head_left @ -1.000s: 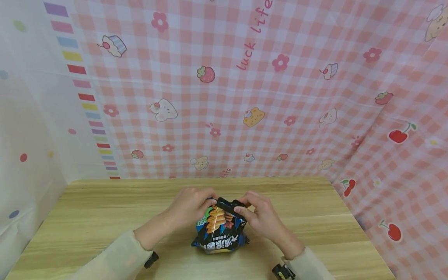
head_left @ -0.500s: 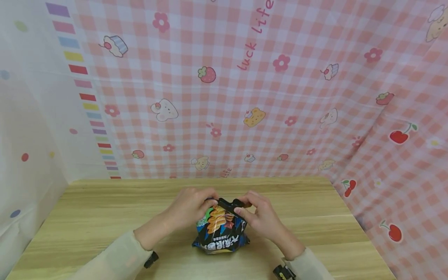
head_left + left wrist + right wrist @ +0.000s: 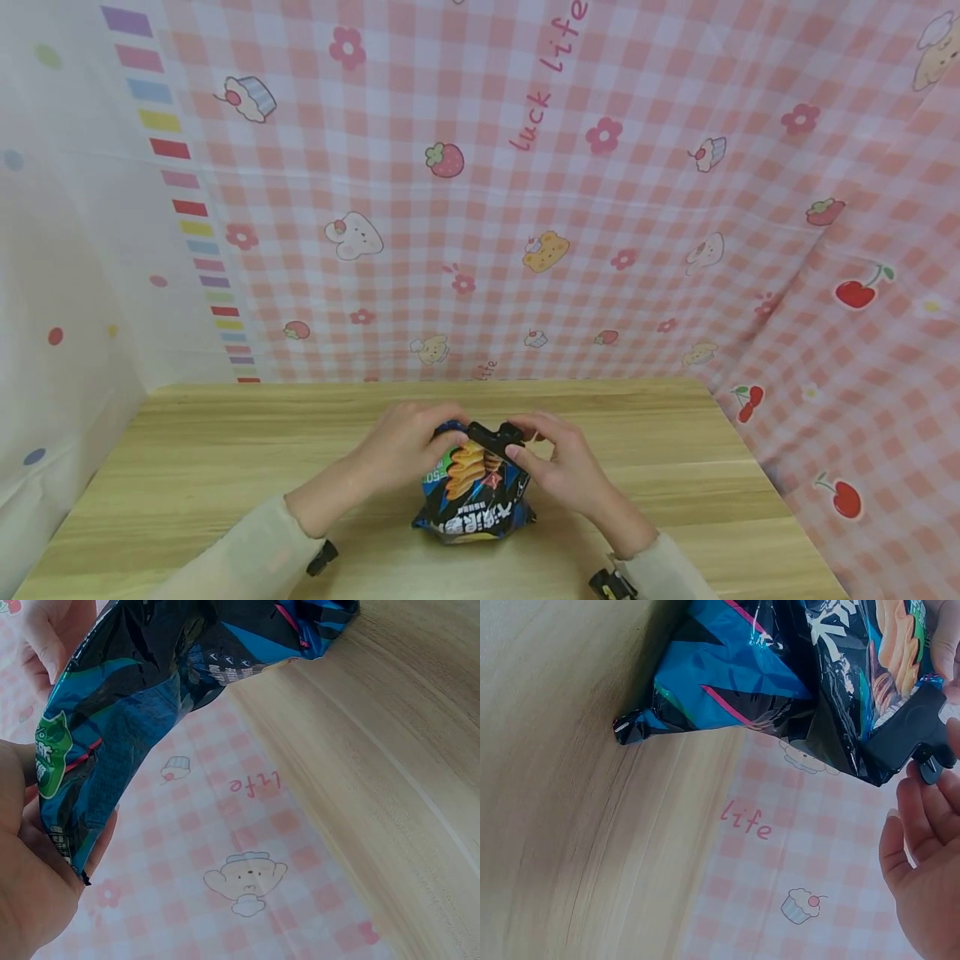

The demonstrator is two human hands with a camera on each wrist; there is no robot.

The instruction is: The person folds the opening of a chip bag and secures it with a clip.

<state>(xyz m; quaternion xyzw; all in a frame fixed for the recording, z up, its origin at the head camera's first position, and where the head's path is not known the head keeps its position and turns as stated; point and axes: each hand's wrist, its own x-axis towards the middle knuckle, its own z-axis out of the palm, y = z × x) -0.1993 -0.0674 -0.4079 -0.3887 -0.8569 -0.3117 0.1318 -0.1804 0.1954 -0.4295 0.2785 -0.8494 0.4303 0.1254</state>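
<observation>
In the head view, a black and blue bag of chips [image 3: 472,500] stands on the wooden table, its printing upside down. A black bag clip [image 3: 495,437] sits across its top edge, toward the right. My left hand [image 3: 412,437] pinches the top left corner of the bag between thumb and fingers. At the clip's right end, my right hand [image 3: 558,458] holds the clip with thumb in front and fingers behind. The right wrist view shows the clip [image 3: 911,731] over the bag's edge, with its handle by my fingertips. In the left wrist view, the bag [image 3: 112,742] hides part of the fingers.
The wooden tabletop [image 3: 247,467] extends around the bag. A pink checked cloth [image 3: 465,200] hangs behind the table and on the right. Pale dotted cloth [image 3: 67,275] covers the left side. Each wrist wears a small black device [image 3: 322,557].
My right hand has shifted slightly right at the clip. My left fingers have moved a little at the bag's corner, where more blue wrapper shows. The bag stays in place.
</observation>
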